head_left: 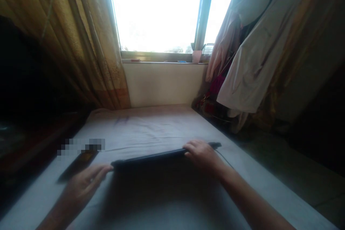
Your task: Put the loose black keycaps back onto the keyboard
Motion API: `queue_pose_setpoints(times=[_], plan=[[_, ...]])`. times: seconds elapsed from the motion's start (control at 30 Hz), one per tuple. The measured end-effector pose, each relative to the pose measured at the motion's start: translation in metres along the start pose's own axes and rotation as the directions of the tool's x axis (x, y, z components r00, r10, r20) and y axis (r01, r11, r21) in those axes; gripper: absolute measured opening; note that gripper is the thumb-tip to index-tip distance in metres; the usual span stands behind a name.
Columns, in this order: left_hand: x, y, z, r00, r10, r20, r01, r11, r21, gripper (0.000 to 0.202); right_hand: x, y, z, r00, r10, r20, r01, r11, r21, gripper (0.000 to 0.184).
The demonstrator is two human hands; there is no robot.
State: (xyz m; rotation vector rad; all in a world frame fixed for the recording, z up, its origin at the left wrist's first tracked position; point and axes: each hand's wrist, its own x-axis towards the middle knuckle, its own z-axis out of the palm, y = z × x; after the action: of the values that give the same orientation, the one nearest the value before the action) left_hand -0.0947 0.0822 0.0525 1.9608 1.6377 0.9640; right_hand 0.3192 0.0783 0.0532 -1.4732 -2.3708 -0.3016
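A thin dark laptop (151, 159), nearly closed, lies on a pale bed sheet (151, 125) in front of me. My right hand (201, 154) rests on the far right edge of its lid, fingers curled over the rim. Fingers stretched out, my left hand (84, 183) touches the lid's left corner. A dark cable (225, 160) runs off the laptop's right side.
A dark phone-like object (78, 163) lies on the sheet left of the laptop. Behind the bed are a bright window (159, 10), a sill (161, 57) with small items, gold curtains (88, 43) at left and hanging clothes (258, 54) at right.
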Motion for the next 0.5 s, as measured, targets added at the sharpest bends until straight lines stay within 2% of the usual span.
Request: queue_pose_setpoints(times=[0.1, 0.2, 0.27, 0.37, 0.43, 0.5], plan=[[0.003, 0.004, -0.002, 0.99, 0.051, -0.133, -0.041, 0.997, 0.072, 0.06, 0.005, -0.005, -0.016, 0.996, 0.048, 0.078, -0.048, 0.999, 0.004, 0.023], [0.005, -0.008, 0.0, 0.974, 0.057, -0.221, -0.036, 0.995, 0.096, 0.056, 0.01, -0.004, -0.033, 0.973, 0.098, 0.211, -0.105, 0.994, 0.022, 0.028], [0.007, -0.02, 0.006, 0.982, -0.001, -0.191, 0.011, 0.999, 0.05, 0.057, 0.013, -0.002, -0.04, 0.943, 0.144, 0.299, -0.166, 0.985, 0.049, 0.034], [0.013, -0.038, 0.029, 0.977, -0.183, -0.11, 0.173, 0.98, -0.093, 0.064, 0.014, 0.005, -0.039, 0.901, 0.182, 0.395, -0.251, 0.959, 0.131, 0.039], [0.016, -0.047, 0.047, 0.974, -0.218, -0.064, 0.209, 0.97, -0.128, 0.068, 0.015, 0.01, -0.031, 0.886, 0.179, 0.428, -0.288, 0.935, 0.205, 0.04], [0.018, -0.052, 0.062, 0.972, -0.226, -0.071, 0.215, 0.967, -0.137, 0.069, 0.016, 0.016, -0.021, 0.877, 0.174, 0.447, -0.313, 0.914, 0.258, 0.041]])
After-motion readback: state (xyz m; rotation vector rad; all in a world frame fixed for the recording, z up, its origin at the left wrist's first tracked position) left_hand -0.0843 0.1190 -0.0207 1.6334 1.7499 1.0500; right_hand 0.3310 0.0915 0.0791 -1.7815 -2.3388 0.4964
